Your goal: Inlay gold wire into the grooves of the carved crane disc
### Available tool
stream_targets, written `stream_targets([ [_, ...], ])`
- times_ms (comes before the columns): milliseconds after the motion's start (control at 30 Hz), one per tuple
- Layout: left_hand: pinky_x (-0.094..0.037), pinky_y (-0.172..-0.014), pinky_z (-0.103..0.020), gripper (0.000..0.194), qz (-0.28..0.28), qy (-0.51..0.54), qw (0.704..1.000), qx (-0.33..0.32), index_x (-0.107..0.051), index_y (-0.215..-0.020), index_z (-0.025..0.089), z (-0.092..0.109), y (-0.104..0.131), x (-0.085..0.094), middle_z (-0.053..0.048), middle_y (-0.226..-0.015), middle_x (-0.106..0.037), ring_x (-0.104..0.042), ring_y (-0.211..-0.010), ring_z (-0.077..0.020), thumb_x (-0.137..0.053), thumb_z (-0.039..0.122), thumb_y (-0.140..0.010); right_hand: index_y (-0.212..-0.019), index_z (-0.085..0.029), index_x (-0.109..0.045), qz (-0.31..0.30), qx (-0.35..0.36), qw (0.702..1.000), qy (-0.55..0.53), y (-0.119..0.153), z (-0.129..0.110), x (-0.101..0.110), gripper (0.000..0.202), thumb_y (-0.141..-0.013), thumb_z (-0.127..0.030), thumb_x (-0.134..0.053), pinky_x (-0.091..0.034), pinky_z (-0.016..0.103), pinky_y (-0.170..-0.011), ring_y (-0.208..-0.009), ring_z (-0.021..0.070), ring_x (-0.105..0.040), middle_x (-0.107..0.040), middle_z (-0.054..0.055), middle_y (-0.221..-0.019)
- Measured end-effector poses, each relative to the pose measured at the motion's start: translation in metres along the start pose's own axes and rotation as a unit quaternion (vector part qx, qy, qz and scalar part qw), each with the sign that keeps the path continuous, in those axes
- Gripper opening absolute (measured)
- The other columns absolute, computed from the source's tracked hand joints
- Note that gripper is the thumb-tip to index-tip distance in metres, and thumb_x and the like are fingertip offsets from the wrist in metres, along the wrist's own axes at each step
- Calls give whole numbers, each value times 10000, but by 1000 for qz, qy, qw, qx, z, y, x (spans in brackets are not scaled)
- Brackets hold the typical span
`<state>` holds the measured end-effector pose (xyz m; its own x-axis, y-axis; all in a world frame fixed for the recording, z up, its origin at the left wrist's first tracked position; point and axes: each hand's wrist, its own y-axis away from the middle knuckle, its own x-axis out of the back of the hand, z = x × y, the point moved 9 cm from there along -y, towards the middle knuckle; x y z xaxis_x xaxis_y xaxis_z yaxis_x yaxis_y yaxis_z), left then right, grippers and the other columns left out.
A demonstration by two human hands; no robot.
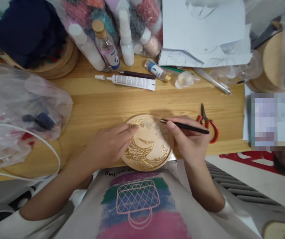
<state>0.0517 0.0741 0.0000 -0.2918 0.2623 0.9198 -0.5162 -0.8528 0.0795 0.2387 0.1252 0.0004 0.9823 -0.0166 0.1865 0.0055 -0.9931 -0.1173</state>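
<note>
A round wooden plaque (147, 132) with a raised rim lies by the table's front edge. Gold wire forms a long-necked bird on it, and fine drawn lines run along the upper right. My left hand (114, 141) grips the plaque's left side, with its fingertips close together over the surface. What lies under those fingertips is hidden. Between the thumb and fingers of my right hand (191, 139) is a pair of dark tweezers (192, 127), their tips at the plaque's upper right. Red-handled pliers (207, 124) lie just beyond that hand.
Behind the plaque lie a white glue tube (134, 82), a dark slim tool (139, 74) and a small bottle (157, 70). Taller bottles (107, 43) stand farther back. Plastic bags (25, 113) and a white cable (50, 146) occupy the left. Paper sheets (202, 30) lie back right.
</note>
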Motion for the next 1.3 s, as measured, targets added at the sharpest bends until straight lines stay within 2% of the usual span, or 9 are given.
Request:
stream_targets([
  [133,-550,-663,-292,395,21,1,1000,-15,-636,-1238,118,1,-3,6,-80,-1028,-733,-711,-843,-189,-328,144,-993,-889,-283,-782,-13,2,1000,12,-3,-1,-3,131,-810,-180,-765,-612,291,-700,-791,142,-717,-783,-20,-852],
  [400,-555,-718,-286,398,-9,29,1000,-10,-616,-1270,131,-4,-4,1,-94,-1055,-725,-701,-908,-186,-328,158,-997,-888,-280,-784,-24,-12,1000,5,-3,4,-7,147,-801,-163,-772,-615,296,-734,-798,144,-722,-786,-16,-860],
  [600,-539,-678,-275,401,2,32,999,-14,-640,-1244,118,-3,-5,4,-88,-989,-723,-692,-848,-179,-327,161,-997,-891,-298,-787,-27,-25,999,-1,-3,6,-8,172,-795,-155,-777,-614,271,-737,-799,131,-727,-789,-27,-867],
  [967,-528,-690,-281,396,10,37,999,-17,-631,-1247,107,-3,-4,3,-91,-1007,-713,-681,-861,-184,-344,130,-976,-872,-279,-789,-40,-20,999,16,-6,7,-10,132,-792,-174,-776,-617,286,-706,-772,142,-722,-786,-12,-844],
  [1100,-534,-733,-283,411,-21,47,999,6,-604,-1290,144,-7,-3,-3,-84,-1047,-702,-672,-903,-182,-347,131,-970,-858,-269,-789,-62,-19,998,28,-8,5,-12,115,-790,-177,-774,-603,282,-666,-749,146,-716,-782,-8,-815],
  [1300,-547,-694,-315,411,-16,34,999,1,-604,-1281,129,-4,-3,-2,-98,-1040,-705,-686,-861,-207,-340,132,-966,-870,-270,-790,-121,-2,992,39,-11,0,-22,128,-794,-167,-778,-590,271,-675,-787,146,-724,-789,-9,-844],
])
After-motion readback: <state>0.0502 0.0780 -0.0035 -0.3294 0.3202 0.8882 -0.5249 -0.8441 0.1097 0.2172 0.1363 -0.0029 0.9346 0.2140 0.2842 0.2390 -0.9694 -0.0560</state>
